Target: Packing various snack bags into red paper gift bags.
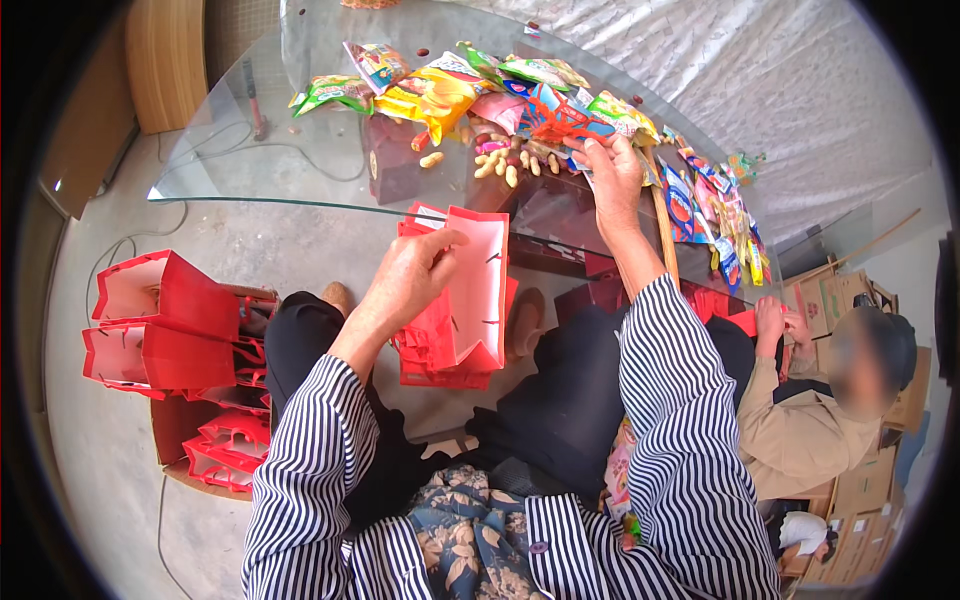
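My left hand (412,277) is at the upper left edge of an upright red paper gift bag (480,300) with a white inside; the fingertips curl near its rim, and whether they grip it is unclear. Other red bags lie against or under it. My right hand (611,161) is over the glass table (315,191), its fingers at a red crinkled wrapper or ribbon (559,124) above the snack heap. In the heap are a yellow snack bag (439,94), green-and-white packets (334,94) and loose peanuts (495,161). What the right fingers hold is partly hidden.
Red bags (161,356) stand in and over a cardboard box (169,435) on the left floor. Packaged sweets (724,206) lie on the table's right. A co-worker (802,420) sits at the right, hands on something red. Stacked cartons (862,487) are behind; a cable runs over the floor.
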A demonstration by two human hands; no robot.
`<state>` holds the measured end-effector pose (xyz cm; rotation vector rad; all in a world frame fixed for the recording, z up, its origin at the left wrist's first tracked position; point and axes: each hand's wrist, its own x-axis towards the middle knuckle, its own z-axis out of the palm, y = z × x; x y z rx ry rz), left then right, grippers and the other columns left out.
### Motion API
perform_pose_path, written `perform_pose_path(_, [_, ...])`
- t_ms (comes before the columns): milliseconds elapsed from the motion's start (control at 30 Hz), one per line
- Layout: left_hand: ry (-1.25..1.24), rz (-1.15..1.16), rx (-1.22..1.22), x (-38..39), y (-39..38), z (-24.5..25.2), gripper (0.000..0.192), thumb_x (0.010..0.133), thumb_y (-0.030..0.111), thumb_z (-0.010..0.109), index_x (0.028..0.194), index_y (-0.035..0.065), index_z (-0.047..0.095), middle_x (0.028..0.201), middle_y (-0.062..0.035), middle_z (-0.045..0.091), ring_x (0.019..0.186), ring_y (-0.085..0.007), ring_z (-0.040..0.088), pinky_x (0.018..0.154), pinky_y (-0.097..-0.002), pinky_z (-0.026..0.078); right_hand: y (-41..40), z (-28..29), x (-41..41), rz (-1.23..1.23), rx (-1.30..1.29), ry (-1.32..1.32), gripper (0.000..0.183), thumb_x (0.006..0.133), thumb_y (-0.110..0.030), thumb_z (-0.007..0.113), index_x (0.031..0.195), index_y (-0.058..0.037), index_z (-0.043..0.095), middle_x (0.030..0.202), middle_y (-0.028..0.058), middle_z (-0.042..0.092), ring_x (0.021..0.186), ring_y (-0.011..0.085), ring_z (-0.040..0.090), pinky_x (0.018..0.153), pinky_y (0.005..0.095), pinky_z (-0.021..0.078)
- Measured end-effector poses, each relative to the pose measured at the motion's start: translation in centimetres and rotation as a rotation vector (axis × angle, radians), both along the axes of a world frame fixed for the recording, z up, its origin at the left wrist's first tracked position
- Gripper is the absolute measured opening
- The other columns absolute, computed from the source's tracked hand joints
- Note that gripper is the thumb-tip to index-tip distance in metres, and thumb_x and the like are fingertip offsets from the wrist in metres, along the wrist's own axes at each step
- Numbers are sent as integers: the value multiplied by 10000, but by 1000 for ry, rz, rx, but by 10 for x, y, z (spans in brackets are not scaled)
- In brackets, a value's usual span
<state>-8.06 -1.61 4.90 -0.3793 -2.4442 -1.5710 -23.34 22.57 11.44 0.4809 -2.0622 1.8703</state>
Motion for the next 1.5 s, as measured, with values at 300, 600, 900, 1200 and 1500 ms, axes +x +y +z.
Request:
perform_pose_path(300, [-37,4,-12,-2,-3,-7,293,867,26,503,1117,8,655,597,-134,551,522,-184,588,556,-335,476,-2,39,50,167,-33,10,166,988,-85,505,1104,16,568,1106,152,678,1009,262,690,920,384,531])
perform_pose_path(600, [-32,34,2,-3,-2,-8,276,878,64,555,1150,40,588,604,-129,539,512,-206,527,543,-353,437,-6,38,89,363,66,21,155,964,-48,440,916,-19,584,903,73,666,868,142,624,844,296,494])
perform_pose_path(900, [-74,47,-46,1,-3,5,292,880,106,558,1159,27,593,714,-215,625,649,-361,638,634,-425,491,-28,-8,99,501,383,-89,135,931,-20,482,926,-41,615,865,49,651,769,73,587,715,241,489])
perform_pose_path(1200, [3,39,-28,-3,0,-2,307,878,72,562,1180,41,602,616,-141,509,523,-229,506,550,-373,427,0,-45,74,146,491,-117,173,888,6,514,964,-38,663,788,50,662,731,99,623,672,263,497])
perform_pose_path(1500, [-14,40,-59,0,-1,2,283,872,76,552,1144,32,619,634,-171,533,533,-259,542,558,-381,440,4,-88,21,-110,707,140,510,884,-213,679,1319,2,522,1408,187,476,1322,314,460,1090,394,385])
